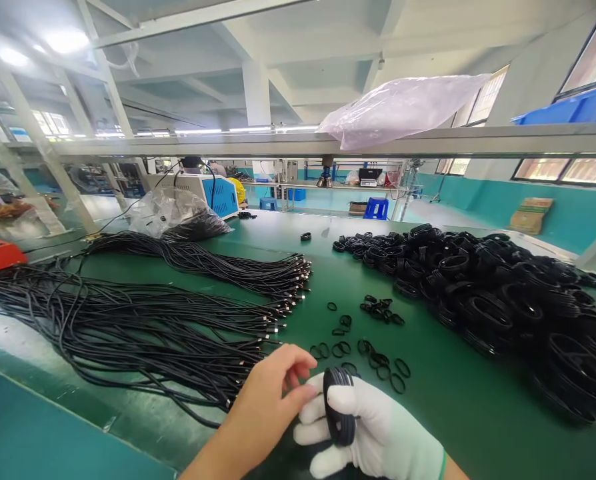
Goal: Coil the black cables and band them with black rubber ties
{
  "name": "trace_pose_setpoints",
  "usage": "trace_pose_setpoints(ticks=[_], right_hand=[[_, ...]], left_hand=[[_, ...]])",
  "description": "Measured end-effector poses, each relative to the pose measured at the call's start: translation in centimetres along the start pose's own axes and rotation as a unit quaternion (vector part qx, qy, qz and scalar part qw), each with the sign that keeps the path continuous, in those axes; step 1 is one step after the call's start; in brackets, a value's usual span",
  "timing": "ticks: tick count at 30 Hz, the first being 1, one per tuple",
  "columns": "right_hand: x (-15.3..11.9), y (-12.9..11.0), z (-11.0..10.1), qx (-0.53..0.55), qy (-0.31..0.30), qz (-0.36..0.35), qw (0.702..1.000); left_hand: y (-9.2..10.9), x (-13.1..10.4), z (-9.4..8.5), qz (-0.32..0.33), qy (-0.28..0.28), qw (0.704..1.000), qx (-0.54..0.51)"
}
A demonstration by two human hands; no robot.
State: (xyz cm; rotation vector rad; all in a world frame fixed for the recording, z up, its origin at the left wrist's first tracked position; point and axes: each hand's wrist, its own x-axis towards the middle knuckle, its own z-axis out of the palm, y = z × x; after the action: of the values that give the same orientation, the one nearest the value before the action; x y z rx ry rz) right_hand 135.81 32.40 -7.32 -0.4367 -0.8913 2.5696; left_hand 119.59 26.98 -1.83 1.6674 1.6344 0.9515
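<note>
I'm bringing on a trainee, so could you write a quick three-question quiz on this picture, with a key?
1. True or false: the left hand wears a glove.
2. What does the right hand hold?
A) a plastic bag
B) a coil of black cable
C) a blue stool
3. Fill in: seen in the picture, the large pile of black coils lies to the ____ of the small black rings.

Key:
1. False; it is bare.
2. B
3. right

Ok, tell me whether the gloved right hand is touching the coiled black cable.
Touching. The head view shows the right hand gripping the coiled black cable, with a white-gloved digit lying across its front.
</note>
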Motion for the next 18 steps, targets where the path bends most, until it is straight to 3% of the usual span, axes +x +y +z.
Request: trace_pose_setpoints(ticks=[5, 8, 12, 15, 18], right_hand=[[0.3, 0.1, 0.3, -0.056, 0.031, 0.022, 0.998], [0.5, 0.3, 0.7, -0.089, 0.041, 0.032, 0.995], [0.7, 0.7, 0.8, -0.090, 0.007, 0.005, 0.996], [0.5, 0.1, 0.4, -0.078, 0.059, 0.002, 0.995], [-0.2, -1.8, -0.2, -0.032, 0.133, -0.057, 0.989]], left_hand=[[0.2, 1.4, 0.3, -0.033, -0.034, 0.997, 0.053], [0.2, 1.5, 1.2, -0.030, -0.019, 0.996, 0.080], [0.3, 1.3, 1.8, -0.010, 0.008, 0.990, 0.139], [-0.2, 2.1, 0.9, 0.000, -0.003, 0.990, 0.138], [-1.4, 3.6, -0.7, -0.005, 0.007, 0.990, 0.143]])
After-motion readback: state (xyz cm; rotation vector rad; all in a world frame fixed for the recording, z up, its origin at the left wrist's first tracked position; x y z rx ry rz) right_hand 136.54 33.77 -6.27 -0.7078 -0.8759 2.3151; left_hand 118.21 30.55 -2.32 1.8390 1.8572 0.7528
